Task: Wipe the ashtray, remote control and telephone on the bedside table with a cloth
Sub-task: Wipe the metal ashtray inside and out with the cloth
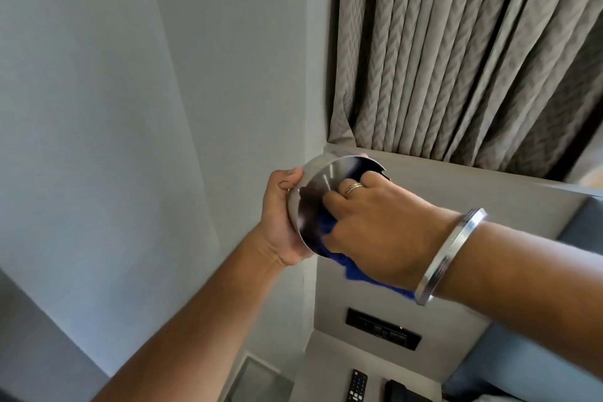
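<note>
Up in the air, well above the bedside table, the round metal ashtray is held tilted, its shiny hollow turned toward the camera. The left hand cups it from behind and below, thumb hooked over the left rim and fingers wrapped around the back, so that hand is clamped on the dish. The right hand is pushed into the bowl with fingers curled tight around a blue cloth, pressing the fabric against the inner surface; a loose tail of it hangs out below the lower rim and under the wrist. A ring sits on one finger and a steel bangle circles the right wrist.

The ashtray's upper right edge shows a notch, and that edge lies close to the top ledge of the grey headboard panel behind it. To the left there is only bare wall, giving free space on that side; above and right hang the pleated curtains.

Far below, at the bottom of the view, the remote control lies flat on the table, with the dark telephone just beside it on the right, mostly cut off. A dark switch plate is set into the panel above them
</note>
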`<state>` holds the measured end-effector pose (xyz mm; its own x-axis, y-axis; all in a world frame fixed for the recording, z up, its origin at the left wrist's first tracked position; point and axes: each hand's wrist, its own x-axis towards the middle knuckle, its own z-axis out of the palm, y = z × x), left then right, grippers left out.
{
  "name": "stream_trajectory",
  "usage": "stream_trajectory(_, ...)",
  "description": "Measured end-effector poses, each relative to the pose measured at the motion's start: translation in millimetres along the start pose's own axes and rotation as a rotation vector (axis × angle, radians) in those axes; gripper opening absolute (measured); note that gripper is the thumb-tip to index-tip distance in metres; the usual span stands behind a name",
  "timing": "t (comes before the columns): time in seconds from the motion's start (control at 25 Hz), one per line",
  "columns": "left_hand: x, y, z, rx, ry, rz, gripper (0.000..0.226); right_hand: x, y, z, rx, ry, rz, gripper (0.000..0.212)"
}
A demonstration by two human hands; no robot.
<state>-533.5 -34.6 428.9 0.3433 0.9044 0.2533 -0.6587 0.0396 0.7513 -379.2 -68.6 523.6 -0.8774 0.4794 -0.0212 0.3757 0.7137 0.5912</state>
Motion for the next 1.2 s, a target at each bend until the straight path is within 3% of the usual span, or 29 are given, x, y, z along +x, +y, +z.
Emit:
stream_trajectory(0.08, 2.7, 1.5, 1.6, -0.003, 0.011, -0.027, 0.064, -5.6, 1.4, 0.1, -0.105, -0.01, 0.035, 0.027)
stream_trajectory(0.2, -1.1, 2.0, -10.6, -0.132, 0.037, -0.034, 0.077, -25.5, 24.1, 1.3, -0.058, 0.161, 0.107, 0.032)
stream_trajectory(0.32, -9.5, 1.0, -18.4, -0.265, -0.093, -0.039, 0.079, -51.4, 55.2, 13.4, 0.034, 0.341, 0.329, 0.045)
stream_trajectory(0.48, -5.6, -3.9, -12.4, -0.33, -0.149, 0.057, 0.085, -65.2, 69.3, 41.8, 0.431, 0.456, 0.533, 0.04)
stream_trajectory(0.64, 2.6, -12.3, -8.0, -0.253, 0.023, 0.237, 0.076, -72.6, 60.3, 62.8, 0.811, 0.551, 0.545, 0.05)
stream_trajectory(0.84, 7.2, -14.6, 3.1, -0.16, 0.173, 0.354, 0.06, -71.2, 43.4, 80.3, 0.996, 0.592, 0.578, 0.054)
stream_trajectory(0.92, 6.9, -15.3, 3.2, -0.161, 0.147, 0.31, 0.062, -70.7, 39.8, 84.4, 1.007, 0.589, 0.594, 0.052)
stream_trajectory(1.2, -3.3, -39.9, -20.9, -0.452, 0.015, -0.164, 0.084, -68.7, 34.5, 96.2, 1.044, 0.561, 0.634, 0.052)
